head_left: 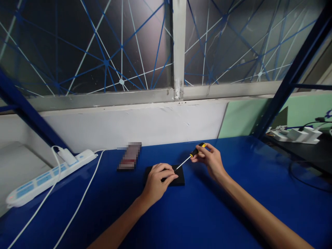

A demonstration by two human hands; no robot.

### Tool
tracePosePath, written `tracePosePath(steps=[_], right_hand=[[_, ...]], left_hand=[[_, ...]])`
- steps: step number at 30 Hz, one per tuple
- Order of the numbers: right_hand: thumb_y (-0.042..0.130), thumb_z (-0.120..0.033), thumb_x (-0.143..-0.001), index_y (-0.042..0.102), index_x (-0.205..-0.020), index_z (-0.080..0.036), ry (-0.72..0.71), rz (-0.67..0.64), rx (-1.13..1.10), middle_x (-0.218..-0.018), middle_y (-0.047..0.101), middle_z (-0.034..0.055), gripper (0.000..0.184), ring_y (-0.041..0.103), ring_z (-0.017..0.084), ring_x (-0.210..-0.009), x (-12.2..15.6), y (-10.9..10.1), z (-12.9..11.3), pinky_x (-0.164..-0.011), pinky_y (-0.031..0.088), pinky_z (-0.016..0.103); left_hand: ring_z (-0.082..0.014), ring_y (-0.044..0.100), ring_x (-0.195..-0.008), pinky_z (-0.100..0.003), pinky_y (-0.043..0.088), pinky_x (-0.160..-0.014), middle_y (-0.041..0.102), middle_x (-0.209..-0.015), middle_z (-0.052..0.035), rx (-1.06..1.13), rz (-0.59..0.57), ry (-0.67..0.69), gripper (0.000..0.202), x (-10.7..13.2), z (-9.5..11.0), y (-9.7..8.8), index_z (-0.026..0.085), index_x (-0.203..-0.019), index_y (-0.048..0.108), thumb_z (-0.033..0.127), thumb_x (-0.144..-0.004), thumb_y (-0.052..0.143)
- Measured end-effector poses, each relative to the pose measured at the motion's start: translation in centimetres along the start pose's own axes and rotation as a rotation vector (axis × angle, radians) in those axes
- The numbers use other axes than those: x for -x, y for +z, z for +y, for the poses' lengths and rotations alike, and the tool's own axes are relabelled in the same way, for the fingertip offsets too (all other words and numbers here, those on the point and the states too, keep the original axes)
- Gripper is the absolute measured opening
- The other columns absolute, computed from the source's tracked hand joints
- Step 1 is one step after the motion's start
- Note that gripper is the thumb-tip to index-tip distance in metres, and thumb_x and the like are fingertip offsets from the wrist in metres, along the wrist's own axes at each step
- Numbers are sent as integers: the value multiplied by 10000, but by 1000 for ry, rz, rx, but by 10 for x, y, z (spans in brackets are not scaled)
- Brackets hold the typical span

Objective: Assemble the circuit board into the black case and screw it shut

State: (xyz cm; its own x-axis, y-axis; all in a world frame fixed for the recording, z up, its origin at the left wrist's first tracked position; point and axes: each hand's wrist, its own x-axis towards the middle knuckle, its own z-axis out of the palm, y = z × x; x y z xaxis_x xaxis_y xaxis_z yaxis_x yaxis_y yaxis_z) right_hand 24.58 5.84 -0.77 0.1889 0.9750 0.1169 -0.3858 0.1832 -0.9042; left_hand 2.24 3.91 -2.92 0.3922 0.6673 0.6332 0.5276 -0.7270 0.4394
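Note:
My right hand (210, 159) grips a screwdriver (197, 150) by its black and yellow handle. Its thin metal shaft slants down to the left, and the tip meets a flat black rectangular object (179, 180) on the blue table, close to my left fingertips. Over the middle of that black object rests my left hand (158, 180), thumb and fingers bent together beside the screwdriver tip. Whatever they may pinch there is hidden. The left hand also covers much of the black object, so its kind does not show.
A blurred-out slab like a phone (129, 157) lies behind and left of the black object. At the left edge is a white power strip (52, 176) with a plugged-in charger and white cables (85, 193). More white plugs (298, 135) stand on a dark surface at right.

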Motion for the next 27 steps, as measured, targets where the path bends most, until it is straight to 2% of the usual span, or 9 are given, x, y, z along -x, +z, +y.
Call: tracePosePath(steps=[4, 7, 11, 17, 22, 27], right_hand=[[789, -301, -674, 572, -834, -168, -5, 97, -5, -548, 670, 8, 300, 695, 222, -531, 2, -15, -5, -509, 600, 325], [768, -263, -652, 573, -879, -175, 7, 111, -35, -588, 683, 11, 313, 702, 230, -559, 0, -23, -8, -515, 605, 340], [738, -240, -646, 560, -932, -185, 25, 103, -48, -654, 710, 28, 341, 708, 236, -581, -3, -25, -8, -520, 607, 360], [755, -260, -640, 527, -894, -198, 61, 127, -1, -591, 673, -7, 346, 717, 245, -595, -5, -25, -1, -530, 606, 352], [742, -259, -637, 504, -870, -203, 81, 144, 68, -627, 703, 20, 339, 720, 255, -590, -6, -27, 9, -535, 606, 352], [724, -259, -642, 496, -882, -210, 86, 157, 96, -616, 693, -1, 335, 718, 253, -569, -7, -29, 16, -543, 610, 363]], left_hand=[[-204, 625, -990, -370, 448, -893, 680, -955, -54, -164, -60, 88, 206, 0, -4, -2, 192, -825, 639, 233, -966, 494], [-218, 601, -1081, -384, 432, -918, 667, -1067, -70, -253, -134, 108, 200, 0, -10, -2, 187, -857, 590, 213, -988, 441], [-196, 651, -907, -346, 452, -811, 683, -973, -45, -287, -230, 80, 179, -3, -24, -5, 190, -893, 556, 220, -1002, 417], [-183, 650, -826, -326, 462, -781, 680, -889, -33, -279, -176, 50, 230, -8, -45, -11, 190, -913, 549, 236, -1022, 351], [-183, 651, -825, -328, 466, -779, 676, -880, -29, -283, -163, 48, 251, -7, -48, -11, 197, -927, 546, 248, -1029, 322], [-181, 652, -827, -329, 468, -781, 685, -894, -28, -280, -160, 59, 257, -7, -49, -11, 202, -936, 563, 287, -1029, 339]])
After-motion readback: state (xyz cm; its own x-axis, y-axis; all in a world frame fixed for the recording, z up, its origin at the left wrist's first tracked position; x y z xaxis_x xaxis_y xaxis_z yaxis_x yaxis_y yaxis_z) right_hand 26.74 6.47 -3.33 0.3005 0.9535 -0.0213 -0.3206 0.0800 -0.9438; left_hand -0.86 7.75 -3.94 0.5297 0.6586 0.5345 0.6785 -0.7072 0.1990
